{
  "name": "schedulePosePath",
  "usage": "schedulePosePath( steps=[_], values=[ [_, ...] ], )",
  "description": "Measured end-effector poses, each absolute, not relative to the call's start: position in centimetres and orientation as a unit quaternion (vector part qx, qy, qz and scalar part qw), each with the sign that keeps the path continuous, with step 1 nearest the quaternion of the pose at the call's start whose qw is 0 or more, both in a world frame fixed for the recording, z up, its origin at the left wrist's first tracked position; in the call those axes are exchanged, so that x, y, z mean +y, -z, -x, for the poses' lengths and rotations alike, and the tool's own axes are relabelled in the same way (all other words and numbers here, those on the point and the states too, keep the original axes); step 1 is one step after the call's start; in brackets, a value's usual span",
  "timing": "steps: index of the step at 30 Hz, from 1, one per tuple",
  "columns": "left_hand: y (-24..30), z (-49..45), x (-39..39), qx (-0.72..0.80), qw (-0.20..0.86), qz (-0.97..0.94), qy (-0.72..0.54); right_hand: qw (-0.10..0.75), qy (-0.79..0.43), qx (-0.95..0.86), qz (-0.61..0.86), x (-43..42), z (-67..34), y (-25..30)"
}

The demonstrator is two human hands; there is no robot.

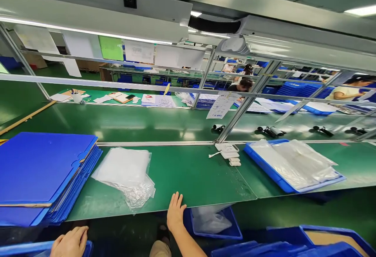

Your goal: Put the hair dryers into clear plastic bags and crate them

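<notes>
Left hand: lay at lower left, fingers bent over the rim of a blue plastic bin; thumb hidden, so could not tell whether it gripped or merely rested.
Right hand: held nothing; fingers were extended, laid on the front edge of the green benchtop.
Blue plastic bin: sat below bench level, mostly cut off by the frame. Walls judged stiff and fairly light; load unknown. Rim seemed the sound place to hold, one hand per side.
Clear bag pile: lay loosely fanned on the benchtop, between the blue sheet stack and the right hand. Judged light, limp and slippery, prone to sliding apart; best taken by a flat pinch at the neater far end, with a palm beneath.
Blue sheet stack: stood at bench left, brown layers showing along its edges. Sheets judged stiff, smooth and light singly, heavy together; the notch on the right edge offered a finger hold.
Right-hand tray: blue, shallow, well apart from both hands, bearing clear plastic film, likely soft and easily creased.
</notes>
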State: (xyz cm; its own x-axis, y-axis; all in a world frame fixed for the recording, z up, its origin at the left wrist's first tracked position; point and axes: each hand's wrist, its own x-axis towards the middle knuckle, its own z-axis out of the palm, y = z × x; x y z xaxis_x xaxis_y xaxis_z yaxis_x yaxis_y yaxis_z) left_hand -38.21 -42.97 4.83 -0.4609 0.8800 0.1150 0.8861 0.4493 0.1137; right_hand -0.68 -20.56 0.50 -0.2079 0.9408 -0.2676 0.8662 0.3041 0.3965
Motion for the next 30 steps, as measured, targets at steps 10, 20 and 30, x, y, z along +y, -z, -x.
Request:
schedulePosePath(
  steps=[10,20,30],
  values=[
    [-7.0,36.4,-42.7,-0.851,0.021,0.515,0.096,0.17,-0.082,0.775,-0.604,-20.6,0.7,-0.9],
    [-9.4,34.8,-42.4,-0.853,0.039,0.513,0.084,0.156,-0.065,0.786,-0.595,-20.8,0.4,-0.9],
    [-7.4,36.2,-42.7,-0.853,0.02,0.515,0.083,0.173,-0.055,0.771,-0.61,-20.7,0.8,-1.4]
  ],
)
